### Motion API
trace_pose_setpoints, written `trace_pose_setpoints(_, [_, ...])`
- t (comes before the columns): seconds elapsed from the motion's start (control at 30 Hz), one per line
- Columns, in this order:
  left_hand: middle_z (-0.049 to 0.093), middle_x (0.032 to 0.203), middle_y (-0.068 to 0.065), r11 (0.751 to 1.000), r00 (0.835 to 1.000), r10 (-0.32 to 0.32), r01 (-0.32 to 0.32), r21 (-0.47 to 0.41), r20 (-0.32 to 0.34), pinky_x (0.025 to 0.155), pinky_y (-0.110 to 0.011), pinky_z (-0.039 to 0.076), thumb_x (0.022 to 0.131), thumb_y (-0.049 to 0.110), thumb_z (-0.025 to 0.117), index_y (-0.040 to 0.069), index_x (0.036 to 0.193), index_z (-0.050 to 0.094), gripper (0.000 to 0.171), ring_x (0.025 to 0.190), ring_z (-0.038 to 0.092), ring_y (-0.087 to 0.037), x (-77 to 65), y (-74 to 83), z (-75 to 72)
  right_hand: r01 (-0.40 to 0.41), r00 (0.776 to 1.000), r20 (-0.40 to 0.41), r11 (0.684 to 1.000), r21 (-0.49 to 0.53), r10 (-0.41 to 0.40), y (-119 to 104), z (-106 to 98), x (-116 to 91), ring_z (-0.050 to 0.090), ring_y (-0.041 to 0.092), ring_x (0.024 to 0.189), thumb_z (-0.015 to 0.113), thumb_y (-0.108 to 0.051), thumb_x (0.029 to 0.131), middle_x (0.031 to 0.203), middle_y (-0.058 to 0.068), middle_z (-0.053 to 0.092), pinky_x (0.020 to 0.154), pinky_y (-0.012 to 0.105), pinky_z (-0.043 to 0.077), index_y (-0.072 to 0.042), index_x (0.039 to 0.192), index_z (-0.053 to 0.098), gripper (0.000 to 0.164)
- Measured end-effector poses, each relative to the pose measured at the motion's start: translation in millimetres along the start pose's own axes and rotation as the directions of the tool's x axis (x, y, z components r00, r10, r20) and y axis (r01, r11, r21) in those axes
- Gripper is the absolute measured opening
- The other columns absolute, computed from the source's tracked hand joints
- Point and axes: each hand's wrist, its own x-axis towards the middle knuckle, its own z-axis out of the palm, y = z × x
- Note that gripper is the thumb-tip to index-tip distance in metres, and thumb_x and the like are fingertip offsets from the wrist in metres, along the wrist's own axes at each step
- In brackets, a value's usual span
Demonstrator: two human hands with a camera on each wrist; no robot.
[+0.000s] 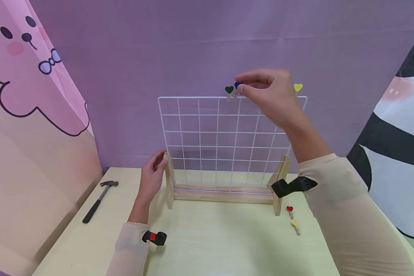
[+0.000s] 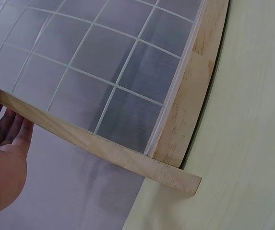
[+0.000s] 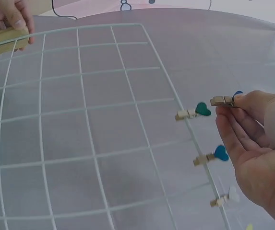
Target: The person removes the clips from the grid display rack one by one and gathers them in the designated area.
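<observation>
My right hand (image 1: 274,94) pinches a small wooden clothespin (image 3: 222,101) with a dark blue heart between thumb and fingertips, just off the top wire of a white wire grid (image 1: 218,146). Clipped along that wire are clothespins with a green heart (image 3: 203,109), a blue heart (image 3: 221,153), a white heart (image 3: 233,194) and a yellow heart (image 1: 298,87). The held clothespin is close to the green-heart one. My left hand (image 1: 152,178) grips the top of the left upright (image 2: 94,141) of the wooden stand, thumb on one side and fingers on the other.
A hammer (image 1: 97,205) with a black handle lies at the table's left. Right of the stand's right foot lie a red-heart clothespin (image 1: 290,211) and a pale yellow-heart clothespin (image 1: 295,226). A purple cloth (image 1: 131,76) hangs behind the grid.
</observation>
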Motion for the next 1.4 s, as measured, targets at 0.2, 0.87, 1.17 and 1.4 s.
trace_pose_setpoints(0.2, [0.059, 0.146, -0.015, 1.000, 1.000, -0.005, 0.005, 0.012, -0.001, 0.100, -0.006, 0.046, 0.107, 0.019, 0.058, 0.010, 0.147, 0.055, 0.041, 0.133, 0.056, -0.023, 1.0, -0.1, 1.0, 0.007, 1.000, -0.005, 1.000, 0.012, -0.007, 10, -12, -13, 0.075, 0.003, 0.085, 0.079, -0.012, 0.091, 0.091, -0.015, 0.078, 0.080, 0.013, 0.058, -0.008, 0.111, 0.080, 0.021])
trace_pose_setpoints(0.87, [0.060, 0.145, -0.016, 1.000, 1.000, -0.009, 0.009, -0.008, -0.012, 0.100, -0.007, 0.047, 0.107, 0.015, 0.057, 0.008, 0.146, 0.055, 0.040, 0.128, 0.057, -0.017, 0.9, -1.9, 0.6, -0.023, 0.997, 0.067, 0.995, -0.095, 0.030, 83, -56, -70, 0.074, 0.002, 0.091, 0.073, -0.013, 0.097, 0.099, -0.018, 0.078, 0.083, 0.010, 0.056, 0.000, 0.121, 0.074, 0.028])
trace_pose_setpoints(1.17, [0.058, 0.147, -0.018, 1.000, 1.000, -0.011, 0.011, -0.006, -0.016, 0.099, -0.006, 0.047, 0.107, 0.014, 0.057, 0.008, 0.147, 0.055, 0.040, 0.129, 0.057, -0.018, 1.5, -1.6, -1.5, -0.060, 0.994, 0.079, 0.991, -0.122, 0.070, 122, -74, -98, 0.072, 0.001, 0.095, 0.070, -0.012, 0.099, 0.105, -0.018, 0.078, 0.085, 0.009, 0.055, -0.001, 0.125, 0.072, 0.028])
trace_pose_setpoints(1.4, [0.058, 0.147, -0.019, 1.000, 1.000, 0.009, -0.009, -0.012, 0.002, 0.099, -0.008, 0.048, 0.107, 0.019, 0.058, 0.010, 0.148, 0.055, 0.042, 0.127, 0.057, -0.011, 2.5, -5.9, -1.2, -0.109, 0.982, 0.132, 0.978, -0.177, 0.133, 161, -82, -135, 0.071, -0.005, 0.097, 0.068, -0.016, 0.101, 0.109, -0.018, 0.077, 0.084, 0.008, 0.055, -0.001, 0.128, 0.070, 0.031])
